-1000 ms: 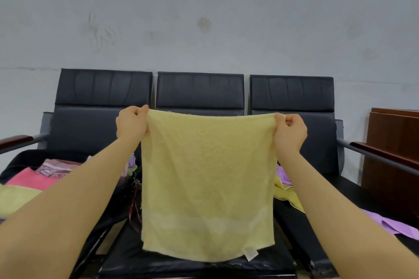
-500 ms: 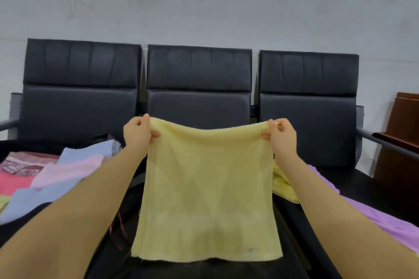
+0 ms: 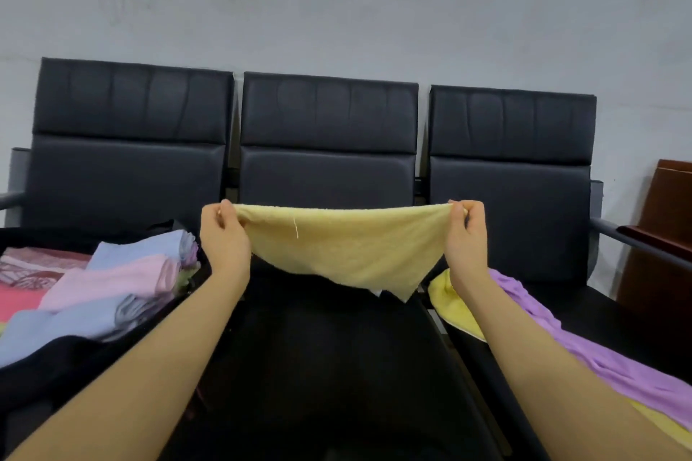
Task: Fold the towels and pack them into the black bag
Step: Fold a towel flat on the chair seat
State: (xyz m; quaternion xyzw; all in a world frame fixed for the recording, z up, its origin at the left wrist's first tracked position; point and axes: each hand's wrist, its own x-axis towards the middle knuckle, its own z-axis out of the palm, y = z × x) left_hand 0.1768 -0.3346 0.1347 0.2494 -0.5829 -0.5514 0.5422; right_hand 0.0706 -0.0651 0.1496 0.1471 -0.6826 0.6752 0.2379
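A pale yellow towel (image 3: 344, 247) is stretched in the air above the middle seat. My left hand (image 3: 222, 236) pinches its left top corner and my right hand (image 3: 466, 236) pinches its right top corner. The cloth swings away from me, its lower edge lifted toward the seat back. On the left seat lies the open black bag (image 3: 48, 356), holding several folded towels: light blue (image 3: 56, 326), pink (image 3: 112, 279) and a patterned red one (image 3: 33, 266).
Three black padded seats (image 3: 329, 348) stand in a row against a grey wall. A purple towel (image 3: 584, 344) and a yellow towel (image 3: 449, 305) lie loose on the right seat. A metal armrest (image 3: 636, 239) and a brown wooden cabinet (image 3: 666, 236) are at the far right.
Both hands have dropped lower with the yellow towel. The towel hung straight down before; its lower part now swings forward and up, away from me.
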